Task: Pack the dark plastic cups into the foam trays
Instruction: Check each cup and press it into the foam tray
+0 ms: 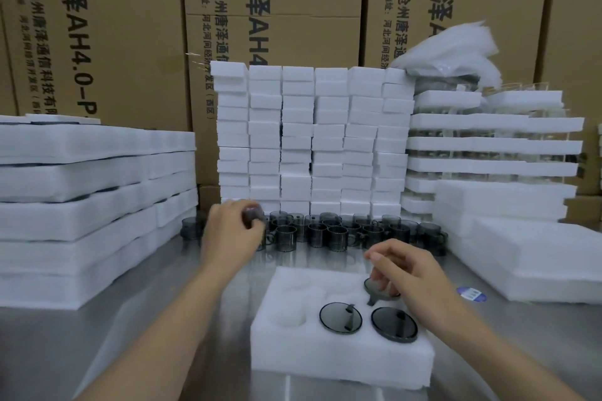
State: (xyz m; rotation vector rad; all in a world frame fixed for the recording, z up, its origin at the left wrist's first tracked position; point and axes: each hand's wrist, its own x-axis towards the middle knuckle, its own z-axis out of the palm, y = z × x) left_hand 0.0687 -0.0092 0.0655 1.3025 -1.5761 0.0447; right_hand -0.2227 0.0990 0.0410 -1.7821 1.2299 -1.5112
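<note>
Cup in left hand; right hand pinches seated cup.

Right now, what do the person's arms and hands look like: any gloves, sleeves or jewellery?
The left hand and right hand are bare, with no gloves. No ring, watch or bracelet shows. Both forearms are uncovered as far as the frame reaches, and no sleeve is in view.

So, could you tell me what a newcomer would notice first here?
The foam tray, front centre, holds two cups, and the right hand pinches a third cup at a back pocket. The left hand grips a fourth cup above the row behind, below a wall of foam blocks.
</note>
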